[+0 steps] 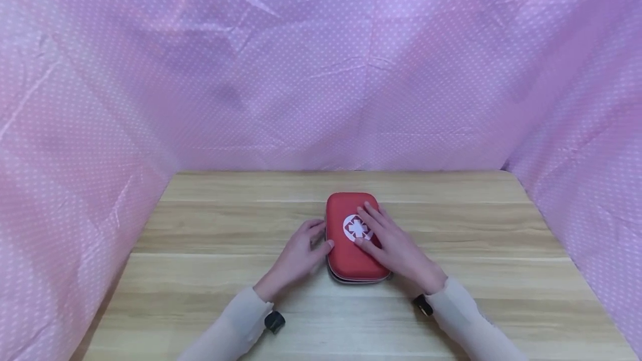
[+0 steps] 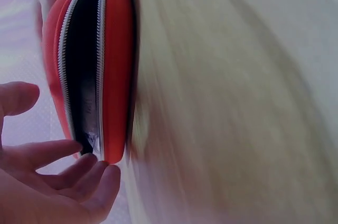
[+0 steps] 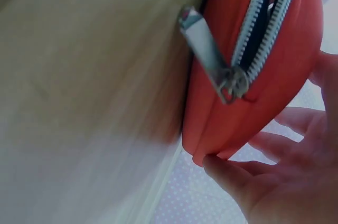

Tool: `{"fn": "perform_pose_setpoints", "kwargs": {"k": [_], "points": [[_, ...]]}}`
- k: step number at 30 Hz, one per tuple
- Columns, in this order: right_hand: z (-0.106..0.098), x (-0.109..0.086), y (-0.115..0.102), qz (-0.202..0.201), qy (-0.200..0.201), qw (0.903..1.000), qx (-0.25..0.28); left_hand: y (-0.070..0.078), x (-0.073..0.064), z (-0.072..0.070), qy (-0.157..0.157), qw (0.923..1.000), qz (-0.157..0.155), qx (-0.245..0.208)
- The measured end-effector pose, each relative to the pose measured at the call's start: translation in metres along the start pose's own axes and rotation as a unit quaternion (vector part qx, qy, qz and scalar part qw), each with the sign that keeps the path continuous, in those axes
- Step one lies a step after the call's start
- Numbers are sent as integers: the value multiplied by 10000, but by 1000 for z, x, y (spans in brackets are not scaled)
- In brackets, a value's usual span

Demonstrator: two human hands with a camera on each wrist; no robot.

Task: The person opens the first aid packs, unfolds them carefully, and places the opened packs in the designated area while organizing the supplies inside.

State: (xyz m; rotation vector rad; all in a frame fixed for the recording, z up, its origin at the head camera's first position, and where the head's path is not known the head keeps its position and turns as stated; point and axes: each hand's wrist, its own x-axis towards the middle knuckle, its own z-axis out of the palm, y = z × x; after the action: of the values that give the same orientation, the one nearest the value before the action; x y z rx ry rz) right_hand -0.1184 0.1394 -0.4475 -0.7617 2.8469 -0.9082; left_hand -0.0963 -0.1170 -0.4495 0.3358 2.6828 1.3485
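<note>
Red case (image 1: 343,258), zip edge (image 2: 100,49) agape — wide tabletop (image 1: 210,272) either side.

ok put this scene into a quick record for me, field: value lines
object: red case, white cross emblem on top
zipper: open, dark interior showing
pull tab: metal, at one end of the gap
left hand: at the case's left edge
right hand: resting on the case's top
surface: wood-grain table
backdrop: pink dotted cloth
</note>
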Motion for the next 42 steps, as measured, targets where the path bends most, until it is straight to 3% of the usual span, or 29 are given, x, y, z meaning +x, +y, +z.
{"fn": "perform_pose_setpoints", "kwargs": {"k": [9, 14, 18, 27, 35, 42], "points": [[-1, -17, 0, -46, 144, 9999, -69, 3, 1, 2, 285, 9964, 434, -677], [2, -28, -7, -416, 435, 9979, -243, 3, 3, 4, 357, 9914, 816, -956], [2, -36, -15, -724, 618, 9949, -318, 5, 5, 5, 318, 9881, 1148, -976], [-3, -43, -32, -816, 682, 9935, -413, 17, 13, 13, 207, 9852, 1565, -669], [-6, -50, -31, -738, 917, 9929, -174, 23, 17, 17, 87, 9851, 1615, -587], [-8, -62, -25, -582, 1200, 9911, 21, 19, 16, 15, -14, 9907, 1311, -354]]}}
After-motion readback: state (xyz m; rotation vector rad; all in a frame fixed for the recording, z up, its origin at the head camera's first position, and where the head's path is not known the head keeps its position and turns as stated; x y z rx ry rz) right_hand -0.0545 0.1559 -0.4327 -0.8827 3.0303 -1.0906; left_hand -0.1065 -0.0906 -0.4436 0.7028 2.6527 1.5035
